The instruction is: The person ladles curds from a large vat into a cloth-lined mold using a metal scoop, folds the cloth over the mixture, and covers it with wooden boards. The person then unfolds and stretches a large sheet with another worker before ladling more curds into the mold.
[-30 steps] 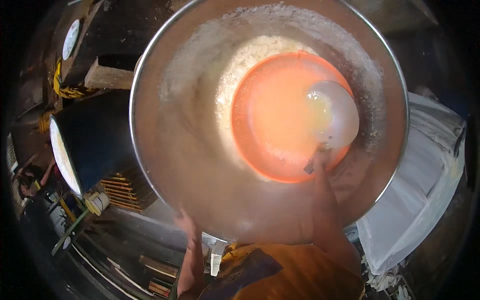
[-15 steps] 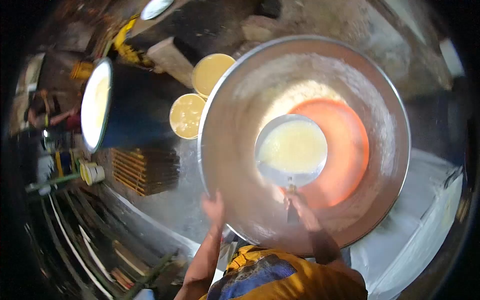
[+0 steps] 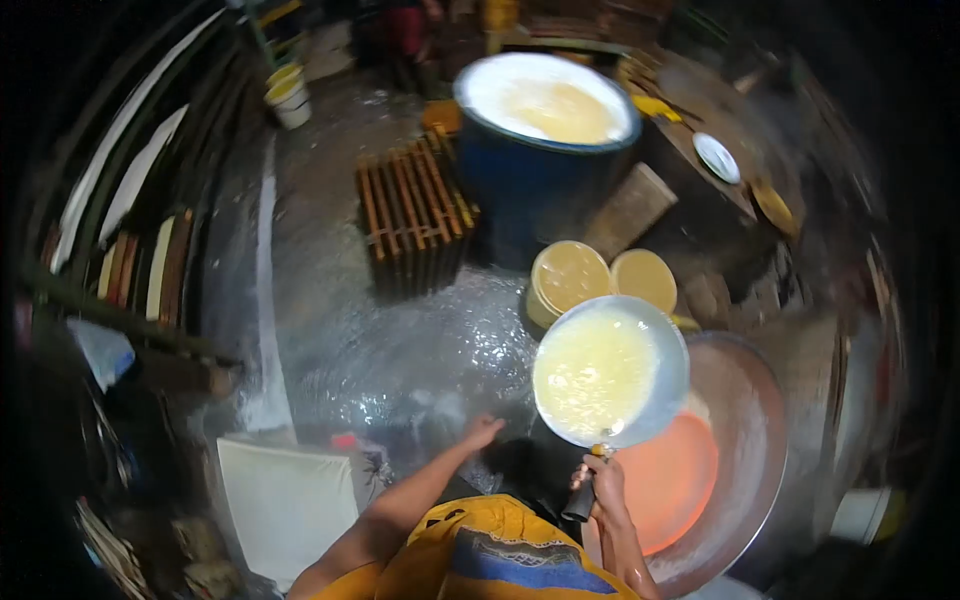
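My right hand [image 3: 602, 484] is closed round the black handle of a wide metal pan [image 3: 672, 372]. Pale yellow liquid [image 3: 597, 375] fills much of the pan, which is over the left edge of a large metal vat [image 3: 752, 500]. Inside that vat shows orange-lit liquid or an orange basin [image 3: 672, 480]; I cannot make out which. My left hand [image 3: 484, 432] is empty above the wet floor, its fingers loosely bent and slightly blurred. Just beyond the pan, two round buckets [image 3: 535, 300] hold tan, frothy liquid.
Farther off stands a blue drum [image 3: 510, 190] topped with white foam. A slatted wooden stack [image 3: 415, 215] is beside it, with a block [image 3: 632, 205] to the right. A white-covered box [image 3: 285, 500] sits at lower left. Part of a person [image 3: 405, 30] shows at the back.
The pan has come up out of the vat in my right hand and moved left toward the buckets. My left hand has left the vat's rim. The view has turned left.
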`<move>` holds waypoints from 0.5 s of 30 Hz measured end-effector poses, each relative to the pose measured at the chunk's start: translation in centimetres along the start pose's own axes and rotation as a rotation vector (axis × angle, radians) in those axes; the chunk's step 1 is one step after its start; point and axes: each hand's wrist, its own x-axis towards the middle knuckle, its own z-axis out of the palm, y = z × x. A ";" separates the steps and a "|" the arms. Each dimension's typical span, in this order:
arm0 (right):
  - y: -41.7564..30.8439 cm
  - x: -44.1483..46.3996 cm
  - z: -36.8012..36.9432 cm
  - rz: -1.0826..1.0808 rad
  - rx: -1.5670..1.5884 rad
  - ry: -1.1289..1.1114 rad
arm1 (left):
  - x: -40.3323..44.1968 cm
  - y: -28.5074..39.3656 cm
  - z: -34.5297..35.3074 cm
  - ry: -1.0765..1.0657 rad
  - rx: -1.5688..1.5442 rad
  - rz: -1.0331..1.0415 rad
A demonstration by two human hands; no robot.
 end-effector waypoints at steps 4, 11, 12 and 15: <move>5.4 8.9 8.4 0.171 -0.067 -0.160 | -3.1 -5.5 -10.5 0.140 -0.135 -0.240; 14.2 23.9 11.5 -0.564 -0.533 0.233 | -4.4 -9.3 -13.4 0.262 -0.013 -0.119; 12.7 22.0 10.8 -0.628 -0.522 0.227 | -3.6 -9.5 -12.4 0.284 0.058 -0.048; 3.5 10.8 9.7 -0.483 -0.188 0.089 | -2.9 -5.5 -10.3 0.099 0.026 -0.084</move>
